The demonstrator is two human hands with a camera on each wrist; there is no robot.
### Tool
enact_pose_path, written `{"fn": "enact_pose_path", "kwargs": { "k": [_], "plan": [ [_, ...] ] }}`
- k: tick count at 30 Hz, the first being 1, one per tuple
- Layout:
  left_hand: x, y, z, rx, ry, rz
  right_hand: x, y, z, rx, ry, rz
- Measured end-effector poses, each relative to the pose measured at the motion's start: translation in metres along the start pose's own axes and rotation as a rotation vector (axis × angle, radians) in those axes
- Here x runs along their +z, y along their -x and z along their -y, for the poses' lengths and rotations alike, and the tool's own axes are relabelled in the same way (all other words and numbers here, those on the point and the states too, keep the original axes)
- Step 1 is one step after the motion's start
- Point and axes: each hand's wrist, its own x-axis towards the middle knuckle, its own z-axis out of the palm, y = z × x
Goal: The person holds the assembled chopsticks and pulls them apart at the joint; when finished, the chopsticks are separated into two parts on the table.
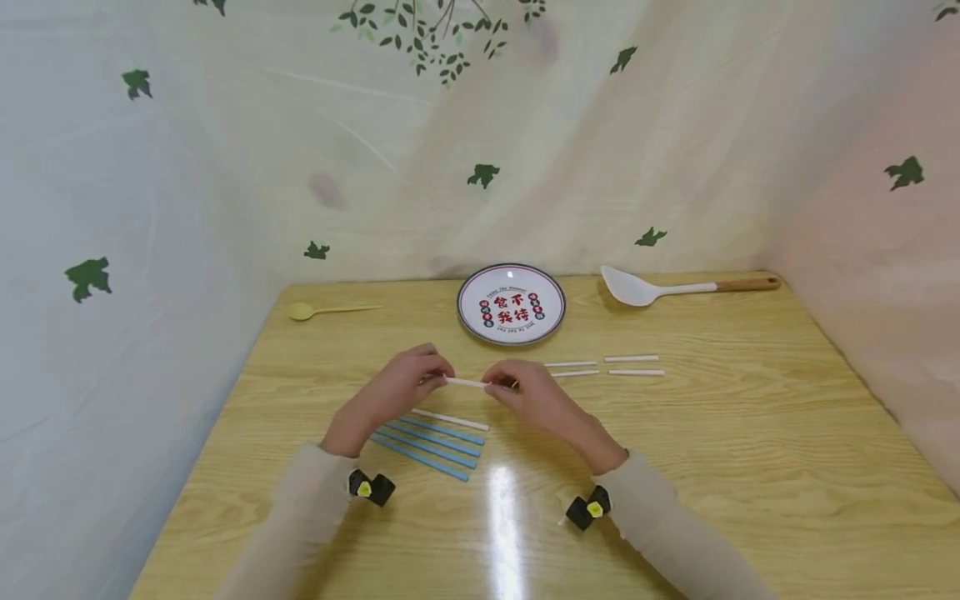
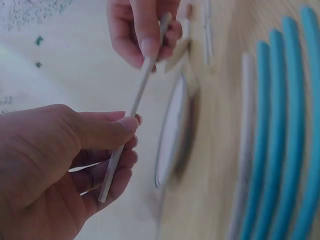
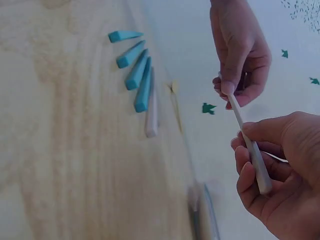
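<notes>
Just in front of the plate (image 1: 511,335), on the person's side of it, a slim white stick (image 1: 467,382) was held above the tabletop (image 1: 765,450) between two hands. The left hand (image 1: 397,385) pinched it towards one end and the right hand (image 1: 543,400) towards the other, the thumbs and fingers of both drawn in narrow on it. From the head, only a short middle length showed; the wrist views revealed both ends running past the thumbs and over the curled fingers. Nearer the person than the plate and to its left lay a second white stick (image 1: 451,419) beside four blue sticks (image 3: 144,90); from above, the left hand and wrist covered their left ends, and the left wrist view cut them off at its lower border. To the plate's near right rested four short white sticks (image 1: 635,372) in two rows, the left pair partly behind the right hand, so their full length could not be told. Right of the plate lay a white spatula (image 1: 632,291) with a wooden handle, and left of it a yellow spoon (image 1: 302,311), blurred in the right wrist view. Seen from the left wrist, the plate narrowed to a thin, smeared oval, its lettering lost. Both sleeves (image 1: 311,492) ran out of the head view's lower edge.
</notes>
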Motion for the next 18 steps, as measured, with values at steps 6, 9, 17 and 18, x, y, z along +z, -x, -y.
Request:
{"fn": "enact_pose_path", "kwargs": {
  "k": [6, 9, 17, 18],
  "plan": [
    [-0.002, -0.014, -0.027, 0.010, -0.005, 0.060, -0.012, 0.004, 0.006, -0.031, 0.065, -0.013],
    [0.002, -0.017, -0.032, 0.015, -0.001, 0.054, -0.015, 0.005, 0.006, -0.046, 0.089, -0.017],
    [0.009, -0.024, -0.037, 0.022, 0.013, 0.002, -0.018, 0.007, 0.004, -0.084, 0.147, -0.054],
    [0.009, -0.025, -0.038, 0.028, 0.014, -0.007, -0.019, 0.008, 0.004, -0.087, 0.152, -0.058]
  ]
}}
